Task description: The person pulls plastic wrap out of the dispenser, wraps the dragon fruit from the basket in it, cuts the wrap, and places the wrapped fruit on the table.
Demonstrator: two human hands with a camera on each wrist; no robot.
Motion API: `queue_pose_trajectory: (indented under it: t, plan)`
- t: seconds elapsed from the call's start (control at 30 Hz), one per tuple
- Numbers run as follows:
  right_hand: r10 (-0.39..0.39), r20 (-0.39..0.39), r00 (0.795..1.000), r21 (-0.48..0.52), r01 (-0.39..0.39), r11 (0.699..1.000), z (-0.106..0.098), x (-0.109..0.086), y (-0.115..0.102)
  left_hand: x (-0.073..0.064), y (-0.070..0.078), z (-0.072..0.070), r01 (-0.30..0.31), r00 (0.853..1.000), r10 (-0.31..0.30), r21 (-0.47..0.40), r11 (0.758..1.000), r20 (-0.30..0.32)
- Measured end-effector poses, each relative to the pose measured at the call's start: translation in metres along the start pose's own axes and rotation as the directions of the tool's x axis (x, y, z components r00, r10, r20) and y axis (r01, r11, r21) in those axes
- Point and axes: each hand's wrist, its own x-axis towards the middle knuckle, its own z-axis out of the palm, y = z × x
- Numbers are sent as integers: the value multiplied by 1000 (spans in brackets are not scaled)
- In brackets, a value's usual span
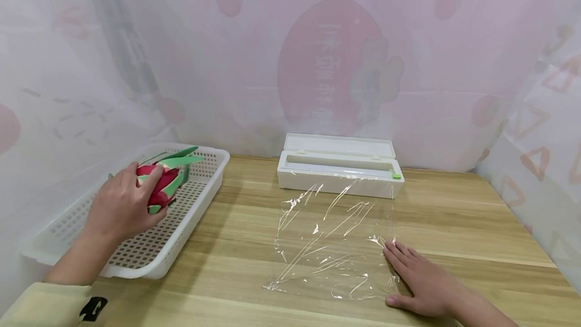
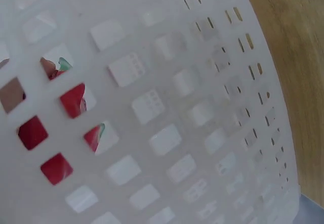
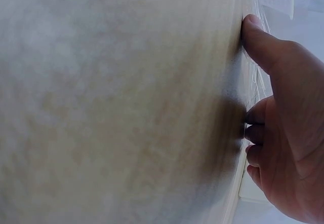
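No words can be read: writing (image 1: 324,67) on the curtain (image 1: 254,69) at one o'clock is too faint, the sleeve tag (image 1: 94,309) at eight o'clock too small.

Head view: illumination bright, diffuse and largely even, a pale haze flattening the printed curtain (image 1: 254,64), sharp white glints streaking the clear film (image 1: 327,246), and a soft shadow on the wooden table (image 1: 454,216) along the right side of the white basket (image 1: 197,223). Left wrist view: dim, grey and low in contrast, fine detail soft. Right wrist view: dim, the broad surface at left smeared out of focus, dark shadow beside the right hand (image 3: 293,133).
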Motion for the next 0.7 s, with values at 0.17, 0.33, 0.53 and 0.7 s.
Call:
queue_pose_trajectory:
  t: [0.17,0.33,0.53,0.7]
  plan:
    - [5,6,1000,4,-5,1000,0,0,0,4,0,-3,-46,998,47,15,999,-50]
    - [13,10,1000,13,-13,1000,-1,-1,0,8,-2,-6,-113,991,116,41,993,-68]
    - [16,22,1000,16,-17,1000,0,-1,0,10,-4,-9,-154,986,157,49,987,-50]
    - [10,22,1000,19,-10,1000,-2,-1,0,14,-2,-11,-165,984,168,38,985,-65]
